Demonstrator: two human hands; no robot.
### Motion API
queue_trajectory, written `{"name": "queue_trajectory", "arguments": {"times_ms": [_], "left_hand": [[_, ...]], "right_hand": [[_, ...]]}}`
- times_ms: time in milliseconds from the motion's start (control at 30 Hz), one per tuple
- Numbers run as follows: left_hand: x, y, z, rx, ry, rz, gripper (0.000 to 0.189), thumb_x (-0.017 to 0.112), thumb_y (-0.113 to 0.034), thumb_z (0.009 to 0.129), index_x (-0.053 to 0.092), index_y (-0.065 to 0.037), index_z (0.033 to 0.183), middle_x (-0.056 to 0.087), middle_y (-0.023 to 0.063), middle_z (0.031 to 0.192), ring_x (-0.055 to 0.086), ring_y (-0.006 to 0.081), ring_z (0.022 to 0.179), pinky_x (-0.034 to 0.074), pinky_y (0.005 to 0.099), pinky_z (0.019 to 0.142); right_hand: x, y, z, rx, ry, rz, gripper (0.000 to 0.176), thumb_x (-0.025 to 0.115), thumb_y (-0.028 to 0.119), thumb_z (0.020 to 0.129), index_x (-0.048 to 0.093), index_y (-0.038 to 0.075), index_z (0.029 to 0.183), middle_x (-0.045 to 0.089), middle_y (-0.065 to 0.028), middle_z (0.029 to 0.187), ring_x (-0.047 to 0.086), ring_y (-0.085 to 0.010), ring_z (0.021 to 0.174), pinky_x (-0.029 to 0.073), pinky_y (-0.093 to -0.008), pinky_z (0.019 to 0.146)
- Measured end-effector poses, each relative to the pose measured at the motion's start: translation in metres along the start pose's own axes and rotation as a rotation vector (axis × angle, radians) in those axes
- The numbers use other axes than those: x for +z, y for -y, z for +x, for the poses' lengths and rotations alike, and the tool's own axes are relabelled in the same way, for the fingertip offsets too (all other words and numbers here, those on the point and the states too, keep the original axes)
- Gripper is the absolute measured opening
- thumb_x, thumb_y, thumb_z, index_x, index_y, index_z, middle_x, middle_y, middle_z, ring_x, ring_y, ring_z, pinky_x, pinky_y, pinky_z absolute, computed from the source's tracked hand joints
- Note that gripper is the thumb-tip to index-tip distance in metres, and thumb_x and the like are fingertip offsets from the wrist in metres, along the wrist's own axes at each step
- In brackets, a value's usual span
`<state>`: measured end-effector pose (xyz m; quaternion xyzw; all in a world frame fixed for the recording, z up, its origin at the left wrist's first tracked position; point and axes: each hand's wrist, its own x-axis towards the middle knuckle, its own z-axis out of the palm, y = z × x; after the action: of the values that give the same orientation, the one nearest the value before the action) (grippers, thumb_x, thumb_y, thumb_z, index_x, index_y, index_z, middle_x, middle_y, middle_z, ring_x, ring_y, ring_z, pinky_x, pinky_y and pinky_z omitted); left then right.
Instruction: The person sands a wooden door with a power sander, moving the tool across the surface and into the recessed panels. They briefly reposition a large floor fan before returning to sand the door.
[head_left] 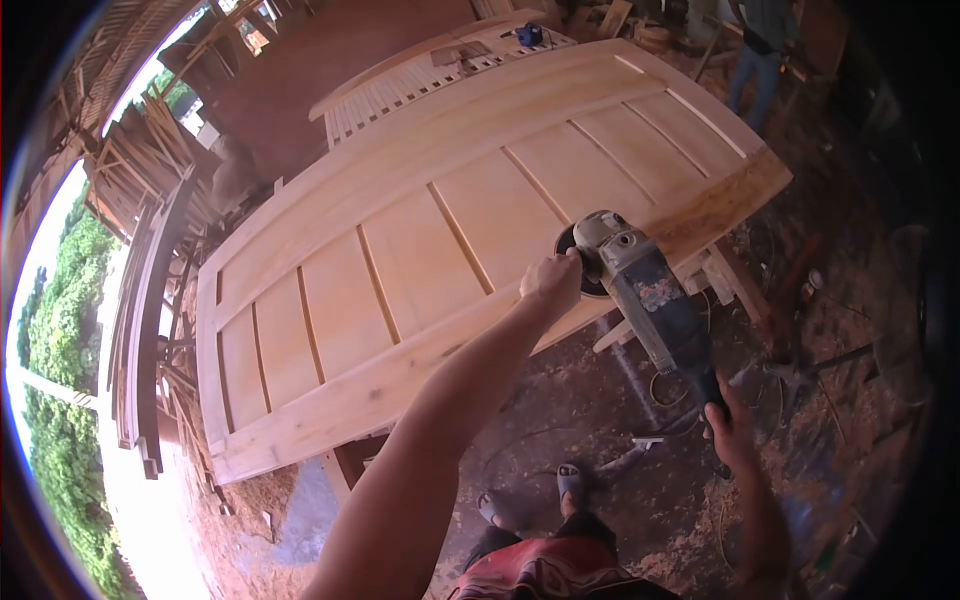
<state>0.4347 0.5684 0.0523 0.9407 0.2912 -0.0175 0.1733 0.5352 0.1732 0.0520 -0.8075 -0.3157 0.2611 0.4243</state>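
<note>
A large angle grinder slants across the near right part of a pale wooden panelled door. My left hand is closed at the grinder's head, by the side grip, which the fingers mostly hide. Around the rear handle, my right hand is wrapped, lower and off the door's near edge. The round disc shows as a dark rim beside my left hand, overlapping the door's near rail in this view. Long grooves run between the door's flat panels, and its right end is browner.
Behind the door lies a slatted wooden piece with a blue tool on it. Stacked timber stands at left. A person stands at back right. Cables and shavings litter the floor around my feet.
</note>
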Motion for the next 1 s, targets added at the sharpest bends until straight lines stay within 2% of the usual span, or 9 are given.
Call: {"name": "queue_trajectory", "arguments": {"times_ms": [100,200,267,400,433,700,867,900,1000], "left_hand": [[-0.004,0.026,-0.036,-0.060,0.012,0.016,0.021,0.055,-0.006,0.093,0.059,0.002,0.112,0.075,0.0231,0.100,0.074,0.0401,0.096,0.059,0.0507,0.082],[-0.002,0.069,-0.089,-0.114,-0.025,0.025,0.017,0.055,-0.008,0.093,0.058,0.001,0.107,0.074,0.0240,0.098,0.074,0.0407,0.092,0.058,0.0523,0.079],[-0.002,0.104,-0.131,-0.151,-0.053,0.020,0.017,0.055,-0.011,0.093,0.057,0.000,0.106,0.074,0.0243,0.096,0.074,0.0415,0.089,0.057,0.0536,0.077],[-0.015,0.170,-0.226,-0.329,-0.045,0.002,0.020,0.056,-0.014,0.094,0.056,0.000,0.107,0.074,0.0245,0.095,0.073,0.0434,0.087,0.056,0.0557,0.077],[-0.020,0.186,-0.249,-0.366,-0.052,-0.006,0.020,0.056,-0.015,0.094,0.056,0.000,0.108,0.074,0.0243,0.094,0.073,0.0438,0.087,0.056,0.0560,0.077],[-0.041,0.315,-0.437,-0.627,-0.112,-0.087,0.017,0.055,-0.014,0.094,0.055,0.000,0.104,0.073,0.0244,0.095,0.072,0.0444,0.087,0.056,0.0553,0.078],[-0.046,0.409,-0.553,-0.785,-0.172,-0.076,0.013,0.053,-0.010,0.094,0.057,0.001,0.100,0.073,0.0245,0.095,0.073,0.0428,0.088,0.056,0.0536,0.078],[-0.033,0.439,-0.580,-0.766,-0.263,-0.077,0.020,0.055,-0.022,0.100,0.058,-0.003,0.107,0.071,0.0259,0.084,0.070,0.0469,0.079,0.054,0.0569,0.072],[-0.040,0.490,-0.640,-0.845,-0.284,-0.045,0.020,0.056,-0.022,0.099,0.059,-0.003,0.105,0.071,0.0262,0.084,0.070,0.0467,0.079,0.054,0.0568,0.071]], "right_hand": [[0.022,0.022,-0.020,0.049,0.072,0.055,0.058,0.060,0.018,0.100,0.045,0.007,0.155,0.064,-0.0073,0.090,0.058,-0.0114,0.070,0.051,-0.0308,0.062],[0.054,0.034,-0.037,0.051,0.159,-0.023,0.059,0.064,0.019,0.098,0.048,0.006,0.153,0.069,-0.0151,0.094,0.068,-0.0207,0.079,0.055,-0.0344,0.070],[0.081,0.044,-0.050,-0.049,0.208,-0.089,0.058,0.066,0.020,0.096,0.051,0.006,0.151,0.071,-0.0208,0.104,0.071,-0.0297,0.090,0.056,-0.0381,0.079],[0.147,0.083,-0.068,-0.370,0.260,-0.184,0.056,0.065,0.018,0.096,0.052,0.000,0.147,0.071,-0.0230,0.107,0.073,-0.0330,0.092,0.056,-0.0395,0.081],[0.164,0.098,-0.074,-0.271,0.327,-0.070,0.056,0.068,0.020,0.094,0.054,-0.002,0.144,0.069,-0.0292,0.119,0.069,-0.0429,0.111,0.053,-0.0430,0.093],[0.310,0.168,-0.119,-0.407,0.591,-0.056,0.055,0.065,0.020,0.095,0.054,-0.006,0.142,0.070,-0.0297,0.118,0.070,-0.0439,0.109,0.055,-0.0434,0.092],[0.420,0.224,-0.149,-0.581,0.665,-0.096,0.054,0.067,0.022,0.096,0.055,0.000,0.144,0.069,-0.0292,0.116,0.069,-0.0455,0.106,0.055,-0.0464,0.087],[0.443,0.236,-0.154,-0.633,0.670,-0.104,0.054,0.067,0.023,0.097,0.055,0.000,0.144,0.069,-0.0295,0.117,0.069,-0.0457,0.106,0.055,-0.0469,0.087],[0.503,0.277,-0.169,-0.577,0.799,-0.146,0.054,0.066,0.024,0.098,0.054,0.003,0.146,0.069,-0.0278,0.121,0.068,-0.0455,0.109,0.056,-0.0478,0.089]]}}
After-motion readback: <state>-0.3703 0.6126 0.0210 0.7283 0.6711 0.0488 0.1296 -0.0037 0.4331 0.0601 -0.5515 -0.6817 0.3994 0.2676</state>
